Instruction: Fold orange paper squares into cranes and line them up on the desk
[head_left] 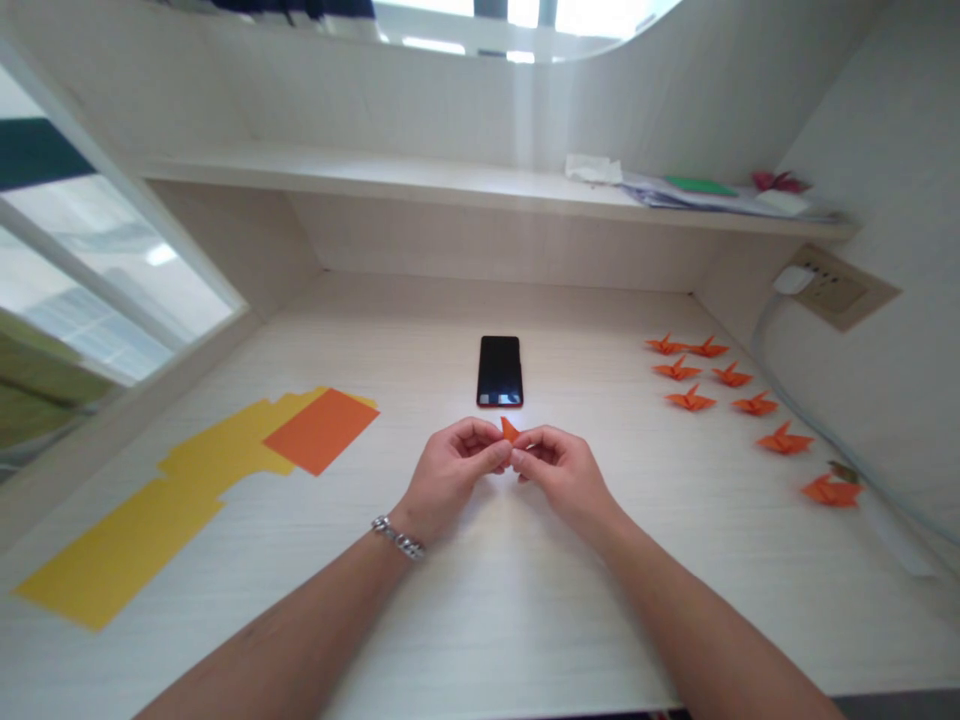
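1. Orange paper piece (509, 430): held just above the bench (480, 610) at its centre, just this side of the phone (499, 370).
2. Left hand (450, 470) and right hand (561, 470) are together, fingertips pinched on it. It's mostly hidden, so can't tell the fold stage.
3. Done, by the look: eight folded orange figures (755, 404) laid out at right.
4. Left to do: flat orange sheet (322, 430) and yellow sheets (120, 550), unfolded.

Orange folded paper (509, 430); orange sheet (321, 430) over yellow sheets (120, 550); black phone (499, 370); orange cranes (731, 395).
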